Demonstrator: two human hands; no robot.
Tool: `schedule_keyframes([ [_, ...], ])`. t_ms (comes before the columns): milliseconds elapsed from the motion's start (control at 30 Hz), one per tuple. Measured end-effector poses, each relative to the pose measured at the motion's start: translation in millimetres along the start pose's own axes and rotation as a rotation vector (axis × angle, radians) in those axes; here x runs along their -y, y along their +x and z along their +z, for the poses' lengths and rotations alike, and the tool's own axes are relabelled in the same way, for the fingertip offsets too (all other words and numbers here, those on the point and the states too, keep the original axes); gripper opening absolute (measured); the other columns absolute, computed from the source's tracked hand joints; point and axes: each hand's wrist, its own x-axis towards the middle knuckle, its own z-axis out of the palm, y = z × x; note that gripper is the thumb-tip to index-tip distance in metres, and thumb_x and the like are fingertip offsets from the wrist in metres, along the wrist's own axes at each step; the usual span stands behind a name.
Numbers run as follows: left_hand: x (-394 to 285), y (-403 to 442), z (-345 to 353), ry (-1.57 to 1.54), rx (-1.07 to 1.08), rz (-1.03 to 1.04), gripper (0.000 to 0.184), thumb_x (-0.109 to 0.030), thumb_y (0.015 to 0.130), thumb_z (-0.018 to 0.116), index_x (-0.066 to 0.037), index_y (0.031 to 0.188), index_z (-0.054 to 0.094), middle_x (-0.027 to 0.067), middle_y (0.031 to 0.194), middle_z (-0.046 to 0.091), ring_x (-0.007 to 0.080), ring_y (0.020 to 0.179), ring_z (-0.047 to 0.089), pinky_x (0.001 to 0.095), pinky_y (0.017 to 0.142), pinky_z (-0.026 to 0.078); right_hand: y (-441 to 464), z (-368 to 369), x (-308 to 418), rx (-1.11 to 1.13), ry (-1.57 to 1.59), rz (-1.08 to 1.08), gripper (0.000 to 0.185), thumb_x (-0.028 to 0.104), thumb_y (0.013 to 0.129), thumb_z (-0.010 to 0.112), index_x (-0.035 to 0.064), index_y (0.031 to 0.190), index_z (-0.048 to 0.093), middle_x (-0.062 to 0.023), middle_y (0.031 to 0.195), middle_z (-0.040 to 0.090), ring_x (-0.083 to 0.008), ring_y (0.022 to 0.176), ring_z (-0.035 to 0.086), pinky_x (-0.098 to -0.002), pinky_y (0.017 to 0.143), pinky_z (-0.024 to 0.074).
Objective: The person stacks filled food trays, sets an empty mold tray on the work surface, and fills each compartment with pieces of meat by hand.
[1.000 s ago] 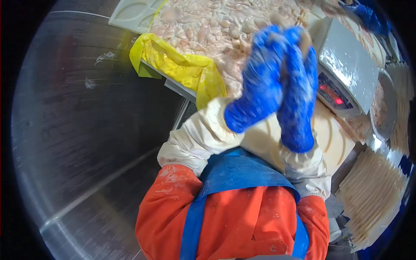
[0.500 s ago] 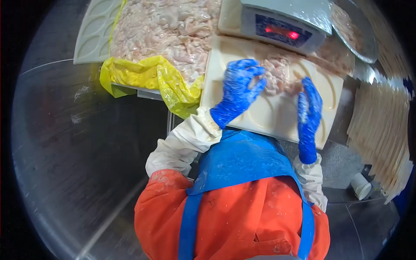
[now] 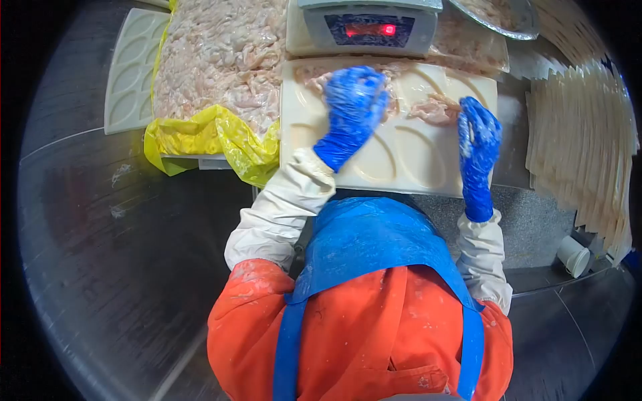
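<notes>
- I see the left hand (image 3: 354, 100) curled over the moulded tray's (image 3: 420, 157) upper left.
- The right hand (image 3: 479, 128) bends beside raw meat (image 3: 433, 110) on the tray's upper right.
- Whether either grips, I cannot tell.

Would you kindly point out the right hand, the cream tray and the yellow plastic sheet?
Right hand (image 3: 479, 134): head view, middle of the blue glove.
Cream tray (image 3: 420, 159): head view, a bare oval recess.
Yellow plastic sheet (image 3: 231, 137): head view, its crumpled fold.
</notes>
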Motion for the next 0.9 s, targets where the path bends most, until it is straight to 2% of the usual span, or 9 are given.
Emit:
schedule_keyframes([
  [167, -46, 5, 50, -0.089, 0.227, 0.065, 0.030, -0.031, 0.073, 0.074, -0.012, 0.097, 0.071, 0.0103, 0.095, 0.060, 0.0324, 0.094, 0.053, 0.0465, 0.083, 0.040, 12, 22, -27, 0.033, -0.151, -0.053, 0.030, 0.017, 0.085, 0.070, 0.0112, 0.115, 0.070, -0.0114, 0.122, 0.065, -0.0293, 0.115, 0.058, -0.0394, 0.101, 0.0432],
  [233, -46, -4, 68, -0.062, 0.385, 0.081, 0.020, -0.030, 0.074, 0.068, -0.012, 0.083, 0.069, 0.0132, 0.090, 0.058, 0.0327, 0.091, 0.054, 0.0475, 0.076, 0.040, 7, 19, -50, 0.067, -0.150, 0.030, 0.030, 0.018, 0.084, 0.071, 0.0136, 0.113, 0.071, -0.0123, 0.128, 0.062, -0.0328, 0.118, 0.055, -0.0430, 0.103, 0.0423],
  [433, -49, -12, 75, 0.056, 0.322, 0.120, 0.015, -0.022, 0.079, 0.058, -0.010, 0.074, 0.065, 0.0144, 0.087, 0.058, 0.0331, 0.087, 0.054, 0.0487, 0.075, 0.040, -10, 34, -16, 0.101, -0.090, -0.189, 0.031, 0.012, 0.072, 0.075, 0.0087, 0.103, 0.069, -0.0130, 0.130, 0.061, -0.0372, 0.116, 0.057, -0.0455, 0.099, 0.0451],
  [500, -45, -16, 68, 0.155, 0.319, 0.165, 0.013, -0.020, 0.077, 0.058, -0.009, 0.075, 0.065, 0.0139, 0.087, 0.058, 0.0328, 0.088, 0.054, 0.0482, 0.074, 0.040, -26, 40, -19, 0.050, -0.037, -0.198, 0.026, 0.008, 0.070, 0.074, 0.0078, 0.096, 0.068, -0.0134, 0.125, 0.063, -0.0351, 0.110, 0.060, -0.0439, 0.094, 0.0480],
  [667, -36, -43, 28, 0.047, 0.515, 0.059, 0.014, -0.016, 0.075, 0.069, -0.011, 0.087, 0.067, 0.0114, 0.092, 0.059, 0.0338, 0.091, 0.054, 0.0479, 0.078, 0.041, -82, 6, 5, 0.163, 0.019, -0.158, 0.038, 0.002, 0.072, 0.073, 0.0109, 0.109, 0.072, -0.0114, 0.106, 0.069, -0.0299, 0.099, 0.064, -0.0396, 0.087, 0.0504],
  [767, -48, -41, 15, -0.163, 0.276, 0.051, 0.021, -0.013, 0.074, 0.069, -0.011, 0.095, 0.068, 0.0112, 0.095, 0.062, 0.0343, 0.091, 0.056, 0.0470, 0.080, 0.042, -84, -8, 14, 0.166, 0.078, 0.006, 0.032, 0.003, 0.076, 0.073, 0.0078, 0.107, 0.072, -0.0110, 0.107, 0.070, -0.0292, 0.099, 0.065, -0.0397, 0.087, 0.0502],
  [800, -52, -37, 20, -0.242, 0.238, 0.081, 0.028, -0.012, 0.075, 0.067, -0.011, 0.103, 0.067, 0.0113, 0.099, 0.064, 0.0341, 0.093, 0.057, 0.0464, 0.082, 0.043, -79, -1, 11, 0.092, 0.089, -0.065, 0.033, 0.007, 0.079, 0.072, 0.0060, 0.112, 0.070, -0.0125, 0.114, 0.068, -0.0304, 0.103, 0.063, -0.0412, 0.090, 0.0492],
  [867, -62, -32, 35, -0.221, 0.261, 0.160, 0.024, -0.016, 0.077, 0.063, -0.012, 0.101, 0.067, 0.0089, 0.098, 0.063, 0.0314, 0.096, 0.057, 0.0461, 0.082, 0.043, -50, -1, 31, 0.105, 0.058, -0.111, 0.039, 0.009, 0.080, 0.072, 0.0061, 0.118, 0.066, -0.0144, 0.121, 0.064, -0.0327, 0.109, 0.061, -0.0428, 0.093, 0.0479],
  [900, -65, -34, 35, -0.086, 0.439, 0.156, 0.033, -0.011, 0.076, 0.064, -0.011, 0.109, 0.067, 0.0112, 0.105, 0.065, 0.0323, 0.097, 0.058, 0.0455, 0.084, 0.043, -52, 10, 27, 0.212, 0.013, -0.091, 0.042, 0.007, 0.081, 0.068, 0.0059, 0.123, 0.063, -0.0156, 0.127, 0.061, -0.0345, 0.113, 0.058, -0.0438, 0.096, 0.0465],
])
